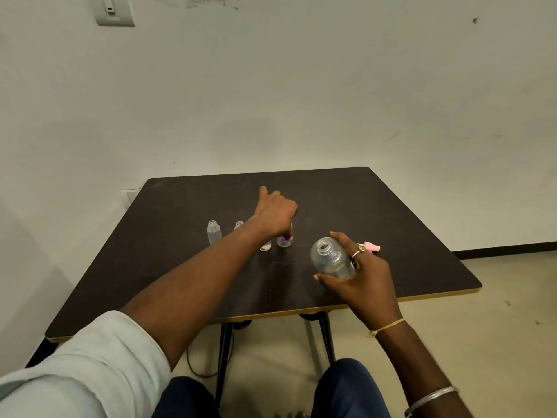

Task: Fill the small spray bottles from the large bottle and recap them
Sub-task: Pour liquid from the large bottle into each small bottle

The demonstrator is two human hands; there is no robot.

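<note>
Step in hand, as I judge: steady one small bottle for filling. Keep it upright, neck uncovered, bring big mouth close, tilt slowly.

Left hand (275, 215) reaches across table (180, 212), thumb up, fingers curled down, gripping top of purple-marked small bottle (284, 242).

Right hand (363, 276) wraps uncapped large bottle (330, 260), tilted above table.

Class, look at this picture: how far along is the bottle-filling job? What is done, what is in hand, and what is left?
Done: the large bottle is uncapped; fill levels are unclear. In hand: the right hand holds it, while the left hand grips the right-most small bottle. Left: the left-most small bottle stands open and pink spray caps lie on the table, so recapping remains.
</note>
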